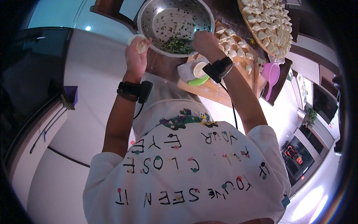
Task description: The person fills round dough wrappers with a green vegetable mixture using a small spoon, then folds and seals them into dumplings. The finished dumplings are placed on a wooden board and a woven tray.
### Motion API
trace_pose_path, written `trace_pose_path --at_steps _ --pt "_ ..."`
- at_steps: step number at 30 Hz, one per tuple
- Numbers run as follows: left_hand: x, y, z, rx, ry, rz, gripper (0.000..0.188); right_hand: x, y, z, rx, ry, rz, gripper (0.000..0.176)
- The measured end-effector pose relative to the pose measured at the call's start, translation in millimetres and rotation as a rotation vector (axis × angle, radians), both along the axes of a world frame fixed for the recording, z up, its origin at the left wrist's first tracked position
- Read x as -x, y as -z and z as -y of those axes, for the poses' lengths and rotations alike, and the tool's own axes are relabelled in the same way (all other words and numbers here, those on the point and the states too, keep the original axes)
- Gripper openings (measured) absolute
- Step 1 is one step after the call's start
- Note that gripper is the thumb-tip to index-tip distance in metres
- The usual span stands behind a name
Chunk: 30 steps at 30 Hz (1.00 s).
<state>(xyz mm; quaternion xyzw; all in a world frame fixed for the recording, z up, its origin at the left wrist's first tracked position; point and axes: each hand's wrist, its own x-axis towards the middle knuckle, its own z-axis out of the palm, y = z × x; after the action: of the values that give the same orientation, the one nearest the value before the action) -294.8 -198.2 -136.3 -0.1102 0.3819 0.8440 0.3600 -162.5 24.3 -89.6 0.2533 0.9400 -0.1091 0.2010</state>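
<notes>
My left hand (134,57) is raised just left of the steel bowl, fingers curled around a round dough wrapper (141,47). The wrapper is slightly cupped in the palm. At the bowl's right rim, my right hand (205,43) is closed in a fist, reaching over the inside. Whatever it may grip is hidden by the fingers. Inside the large stainless steel bowl (156,11), chopped green filling (179,46) is gathered at the near side, with bits stuck to the wall. A pale round stack of dough wrappers (199,70) sits below my right hand.
Folded dumplings (230,41) lie on a wooden board (218,91) to the right. A woven tray (247,21) full of dumplings stands beyond. A pink ladle (270,73) rests by the board's right edge. A green handle-like piece (198,81) lies near the wrappers.
</notes>
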Motion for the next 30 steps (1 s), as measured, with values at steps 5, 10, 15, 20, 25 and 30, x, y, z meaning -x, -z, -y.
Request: trace_pose_path --at_steps 5,10,15,20,25,30 --pt "-1 1 0 -0.012 0.014 -0.023 0.011 3 11 1 0.101 0.087 -0.034 0.025" --pt "-1 2 -1 0.026 -0.016 -0.017 0.011 19 22 1 0.118 -0.081 0.039 0.027" --pt "1 5 1 -0.023 0.021 -0.024 0.012 28 44 8 0.159 -0.131 -0.032 0.029" --pt "0 4 2 -0.027 0.005 0.022 0.014 25 58 2 0.12 -0.359 -0.111 0.024" --pt "1 -12 0 0.102 -0.075 0.025 0.025 24 56 -4 0.655 -0.119 -0.119 0.021" --pt "4 -35 0 0.295 -0.136 -0.211 0.034 21 40 4 1.136 0.455 -0.127 0.021"
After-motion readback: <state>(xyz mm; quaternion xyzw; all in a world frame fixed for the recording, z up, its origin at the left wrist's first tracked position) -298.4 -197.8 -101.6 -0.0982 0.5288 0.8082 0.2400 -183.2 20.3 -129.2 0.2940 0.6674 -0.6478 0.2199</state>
